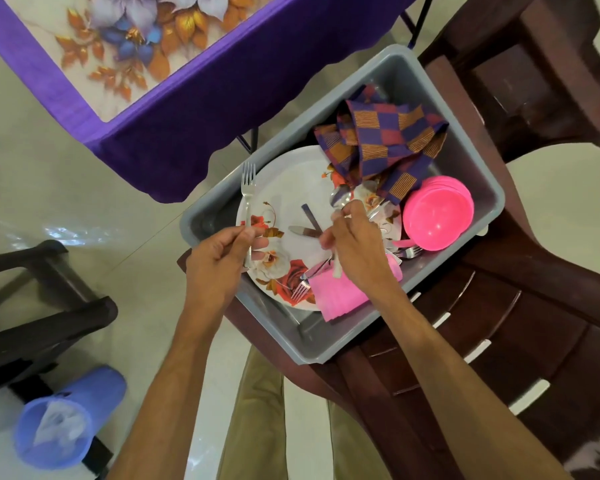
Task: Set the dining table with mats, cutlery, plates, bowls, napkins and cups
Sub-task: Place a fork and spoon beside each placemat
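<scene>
1. Your left hand (222, 254) grips a fork (248, 188) by its handle, fingers curled round it; the tines point away from you, above the near-left rim of the grey tub (329, 348).
2. Your right hand (357, 251) pinches a spoon (342, 199) between thumb and fingers, bowl end raised over the plate; its handle passes down under the palm.
3. The grey tub rests on the seat of a dark brown chair (499, 323), just beside the table.
4. A white floral plate (291, 188) lies in the tub's left half. On it lie a knife (303, 231), dark-handled, and a second fork (302, 289) near the plate's near edge.
5. A folded checked cloth (381, 140), purple and orange, is heaped at the tub's far end, overlapping the plate.
6. A stack of pink bowls (437, 213) sits in the right corner; pink napkins (340, 296) lie at the near side, partly under your right hand.
7. More cutlery (409, 251) shows between bowls and napkins.
8. The table (153, 133), draped in purple with a floral top, stands at upper left.
9. A blue bin (66, 417) stands on the floor, lower left.
</scene>
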A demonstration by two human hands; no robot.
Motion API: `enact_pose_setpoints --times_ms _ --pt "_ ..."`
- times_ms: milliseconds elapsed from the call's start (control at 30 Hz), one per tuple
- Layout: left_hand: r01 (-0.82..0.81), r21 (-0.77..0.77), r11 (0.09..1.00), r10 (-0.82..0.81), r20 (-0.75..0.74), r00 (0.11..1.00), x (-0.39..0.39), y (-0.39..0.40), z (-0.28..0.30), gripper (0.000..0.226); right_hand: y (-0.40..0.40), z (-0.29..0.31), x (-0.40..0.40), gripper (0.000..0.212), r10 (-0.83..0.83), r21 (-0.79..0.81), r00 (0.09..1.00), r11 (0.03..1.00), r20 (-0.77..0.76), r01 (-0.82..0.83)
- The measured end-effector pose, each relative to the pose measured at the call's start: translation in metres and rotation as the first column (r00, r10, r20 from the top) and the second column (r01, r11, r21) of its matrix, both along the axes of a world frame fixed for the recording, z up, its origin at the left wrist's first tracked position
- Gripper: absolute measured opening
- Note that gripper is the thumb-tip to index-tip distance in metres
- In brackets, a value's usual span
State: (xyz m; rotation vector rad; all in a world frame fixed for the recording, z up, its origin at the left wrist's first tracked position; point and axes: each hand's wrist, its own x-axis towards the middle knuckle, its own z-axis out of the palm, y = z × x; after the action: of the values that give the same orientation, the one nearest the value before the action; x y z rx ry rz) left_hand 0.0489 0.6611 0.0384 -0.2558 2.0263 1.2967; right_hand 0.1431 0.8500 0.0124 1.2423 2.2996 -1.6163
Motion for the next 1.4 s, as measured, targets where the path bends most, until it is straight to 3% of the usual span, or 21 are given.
enact_pose_setpoints --times_ms 133,233,367,467,567,667,900,967,1067,1167,1300,1400 --pt "-0.001 0.004 1.0 0.001 -0.024 1.0 0.0 -0.006 0.0 0.026 0.008 0.001 0.003 0.008 0.144 0.208 0.989 0.967 0.038 -0.149" --pt "0.002 -0.004 1.0 -0.002 -0.034 0.999 0.0 -0.009 0.001 0.027 0.008 -0.005 0.002 0.017 0.313 0.438 0.925 0.816 0.214 -0.377" --pt "0.005 -0.015 1.0 -0.006 -0.042 0.999 0.001 -0.013 0.003 0.026 -0.003 -0.021 -0.002 0.022 0.432 0.45 0.769 0.632 0.471 -0.631" --pt "0.016 -0.035 0.999 -0.018 -0.04 0.999 0.001 -0.017 0.004 0.028 -0.01 -0.028 -0.002 0.008 0.422 0.475 0.709 0.537 0.565 -0.698" --pt "0.019 -0.037 0.999 -0.021 -0.058 0.998 -0.001 -0.022 0.005 0.032 -0.009 -0.029 -0.003 0.006 0.363 0.5 0.735 0.555 0.573 -0.665" --pt "0.003 -0.023 1.0 -0.004 -0.06 0.998 -0.002 -0.024 0.006 0.031 -0.004 -0.027 -0.007 0.017 0.367 0.466 0.747 0.607 0.554 -0.644" --pt "0.016 -0.023 1.0 -0.017 -0.056 0.998 -0.007 -0.022 0.009 0.037 0.011 -0.026 -0.01 0.032 0.442 0.502 0.806 0.631 0.394 -0.592" --pt "0.015 -0.022 1.0 -0.016 -0.05 0.999 -0.008 -0.022 0.012 0.038 0.013 -0.021 -0.011 0.033 0.419 0.496 0.852 0.693 0.313 -0.523" --pt "0.011 -0.004 1.0 -0.011 -0.036 0.999 -0.011 -0.021 0.017 0.027 0.012 -0.002 -0.015 0.017 0.235 0.381 0.966 0.888 0.106 -0.257" --pt "-0.013 0.017 1.0 0.014 -0.037 0.999 -0.012 -0.018 0.029 0.026 0.011 0.037 -0.026 0.014 -0.026 0.084 0.996 0.996 -0.087 0.033" --pt "-0.073 0.124 0.99 0.075 -0.009 0.997 -0.016 -0.01 0.068 0.026 0.009 0.102 -0.039 0.012 -0.258 -0.405 0.952 0.897 -0.162 0.174" --pt "-0.098 0.237 0.967 0.082 0.078 0.994 -0.019 -0.005 0.11 0.026 0.008 0.152 -0.049 0.01 -0.342 -0.506 0.924 0.835 -0.168 0.217"
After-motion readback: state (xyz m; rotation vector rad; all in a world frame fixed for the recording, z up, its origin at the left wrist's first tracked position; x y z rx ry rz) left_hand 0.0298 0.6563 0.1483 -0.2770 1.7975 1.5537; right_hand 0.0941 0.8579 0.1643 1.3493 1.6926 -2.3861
